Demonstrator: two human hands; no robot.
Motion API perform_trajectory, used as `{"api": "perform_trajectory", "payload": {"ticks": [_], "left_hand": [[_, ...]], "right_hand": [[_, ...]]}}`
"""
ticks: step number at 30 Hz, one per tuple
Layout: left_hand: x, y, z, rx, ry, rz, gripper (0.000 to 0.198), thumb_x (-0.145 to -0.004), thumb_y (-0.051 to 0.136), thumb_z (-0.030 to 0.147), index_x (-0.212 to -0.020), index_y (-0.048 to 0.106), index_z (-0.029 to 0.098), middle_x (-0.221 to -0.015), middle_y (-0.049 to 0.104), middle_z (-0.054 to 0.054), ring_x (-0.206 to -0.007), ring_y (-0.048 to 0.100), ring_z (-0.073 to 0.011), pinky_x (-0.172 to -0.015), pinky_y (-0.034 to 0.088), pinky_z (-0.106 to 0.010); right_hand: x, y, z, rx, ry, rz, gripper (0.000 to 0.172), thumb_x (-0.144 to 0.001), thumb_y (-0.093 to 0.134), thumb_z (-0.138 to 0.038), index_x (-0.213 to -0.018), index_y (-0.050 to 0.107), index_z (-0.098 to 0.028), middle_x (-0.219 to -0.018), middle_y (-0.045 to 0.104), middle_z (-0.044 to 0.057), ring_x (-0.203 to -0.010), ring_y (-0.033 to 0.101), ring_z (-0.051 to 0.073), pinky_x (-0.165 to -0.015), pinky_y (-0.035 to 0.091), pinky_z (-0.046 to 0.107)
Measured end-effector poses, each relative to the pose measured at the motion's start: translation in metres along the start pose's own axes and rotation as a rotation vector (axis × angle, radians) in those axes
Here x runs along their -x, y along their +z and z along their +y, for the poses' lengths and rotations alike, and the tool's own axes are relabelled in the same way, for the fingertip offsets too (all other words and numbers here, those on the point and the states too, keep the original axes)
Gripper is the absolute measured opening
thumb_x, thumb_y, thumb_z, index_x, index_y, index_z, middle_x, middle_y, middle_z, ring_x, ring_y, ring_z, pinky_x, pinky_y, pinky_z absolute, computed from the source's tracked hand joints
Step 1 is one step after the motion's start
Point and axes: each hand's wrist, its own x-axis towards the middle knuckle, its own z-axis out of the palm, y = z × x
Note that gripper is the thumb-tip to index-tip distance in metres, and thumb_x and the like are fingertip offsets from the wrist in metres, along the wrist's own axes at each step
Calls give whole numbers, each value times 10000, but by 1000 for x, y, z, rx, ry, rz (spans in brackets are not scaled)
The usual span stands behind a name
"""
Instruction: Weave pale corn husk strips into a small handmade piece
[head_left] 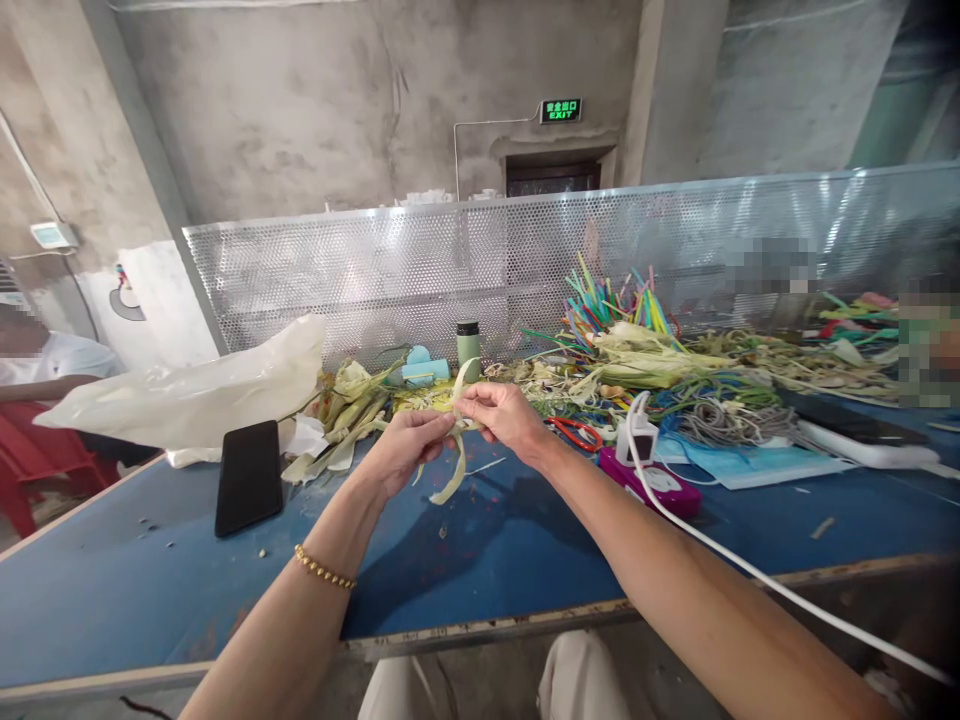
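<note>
Pale green-yellow corn husk strips (451, 484) are pinched between my two hands over the blue table. My left hand (411, 447) has its thumb and fingers closed on them from the left, a gold bead bracelet on its wrist. From the right, my right hand (501, 415) grips the strips near their crossing. One end curls up above the fingers and another hangs down below. The hands nearly touch, and the exact fold or knot between the fingertips is hidden. Behind them lies a heap of dried corn husks (645, 355).
A black phone (249, 478) and a plastic bag (202, 390) lie at left. A green bottle (468, 350) stands behind my hands. To the right are a purple power strip (660, 487) with a white cable, cord bundles (735, 415) and a blue mask (757, 465). A person sits at far left.
</note>
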Motion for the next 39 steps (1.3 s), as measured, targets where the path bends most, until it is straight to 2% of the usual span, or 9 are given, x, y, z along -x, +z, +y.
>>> {"api": "perform_trajectory", "payload": {"ticks": [3, 6, 12, 17, 23, 26, 33, 36, 39], "left_hand": [[1, -2, 2, 57, -22, -21, 295, -666, 772, 288, -883, 683, 109, -691, 682, -80, -483, 425, -63, -484, 246, -230], [2, -3, 3, 66, -31, -25, 257, -638, 784, 239, -822, 657, 113, -706, 701, -93, -483, 446, -65, -486, 263, -224], [1, -2, 0, 58, -28, -7, 250, -637, 798, 268, -753, 646, 107, -669, 688, -82, -459, 415, -49, -468, 241, -212], [-1, -2, -1, 44, 0, 30, 252, -635, 801, 282, -744, 661, 104, -606, 635, -40, -444, 367, -32, -443, 182, -205], [-1, 2, 1, 43, -14, 124, 274, -571, 816, 259, -766, 685, 119, -550, 532, 34, -458, 412, -40, -434, 212, -191], [0, 4, 3, 21, -28, 148, 275, -565, 812, 272, -762, 685, 128, -512, 488, 59, -423, 384, -35, -425, 199, -199], [1, 4, 4, -7, -32, 92, 296, -612, 786, 318, -804, 700, 110, -442, 451, 59, -406, 341, -43, -429, 141, -226], [2, 3, 2, -36, -29, 9, 281, -686, 743, 347, -832, 699, 111, -407, 411, 64, -401, 302, -47, -433, 125, -237], [3, 1, 1, -108, -23, -88, 238, -770, 677, 370, -779, 663, 133, -400, 416, 55, -395, 272, -50, -429, 125, -241]], "right_hand": [[-1, -2, 1, -20, -9, 15, 291, -788, 652, -438, -806, 657, -147, -536, 503, -50, -379, 392, 49, -359, 292, 179], [-1, -2, 3, -36, -16, 18, 285, -784, 658, -424, -823, 661, -143, -522, 486, -56, -373, 390, 50, -356, 286, 178], [0, -2, 2, -44, -10, 16, 278, -788, 654, -418, -825, 662, -143, -529, 504, -52, -374, 390, 48, -357, 285, 179], [-1, -1, 3, -72, -10, 47, 298, -781, 665, -438, -844, 668, -147, -537, 522, -48, -372, 376, 46, -350, 272, 182], [-1, 1, 3, -102, -10, 51, 309, -769, 682, -452, -841, 675, -151, -538, 529, -45, -374, 361, 45, -351, 281, 190], [0, 2, 1, -106, -2, 56, 304, -760, 692, -447, -833, 677, -152, -553, 535, -42, -382, 366, 44, -349, 276, 188], [-1, 1, -1, -138, 3, 64, 297, -742, 707, -434, -821, 678, -150, -607, 567, -29, -396, 365, 38, -343, 279, 185], [-1, -1, -1, -159, 10, 32, 283, -755, 695, -419, -829, 676, -147, -630, 592, -19, -391, 370, 33, -348, 275, 183], [-1, -1, -2, -156, 28, 22, 294, -747, 705, -421, -837, 672, -143, -630, 593, -21, -373, 354, 28, -347, 256, 188]]}}
